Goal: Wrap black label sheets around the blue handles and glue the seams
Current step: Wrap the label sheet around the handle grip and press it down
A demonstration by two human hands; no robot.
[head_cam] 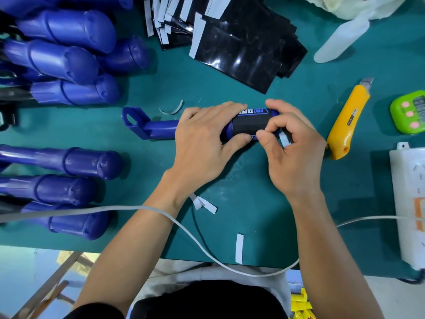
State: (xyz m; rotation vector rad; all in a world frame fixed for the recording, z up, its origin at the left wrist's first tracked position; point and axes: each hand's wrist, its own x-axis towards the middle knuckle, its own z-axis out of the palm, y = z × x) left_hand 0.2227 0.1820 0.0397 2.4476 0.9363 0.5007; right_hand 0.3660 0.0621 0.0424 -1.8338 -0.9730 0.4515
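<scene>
Head view, the only one: a blue plastic handle [158, 130] lies crosswise in the middle of the teal table mat [253, 192], its thick end in both hands. The left hand [202, 134] grips that end, fingers over the top and thumb underneath. A glossy black label sheet [249, 124] with white and blue lettering is already curled round the handle. The right hand [292, 153] pinches the sheet's near right corner between thumb and forefinger, with a small white backing strip [284, 139] just behind the thumb. To do this step well, I judge the left grip should hold the handle from rolling while the right pulls the sheet taut and square, so the edges meet evenly before glue. Spare black sheets [248, 47] lie beyond, and a yellow utility knife [347, 120] lies to the right.
</scene>
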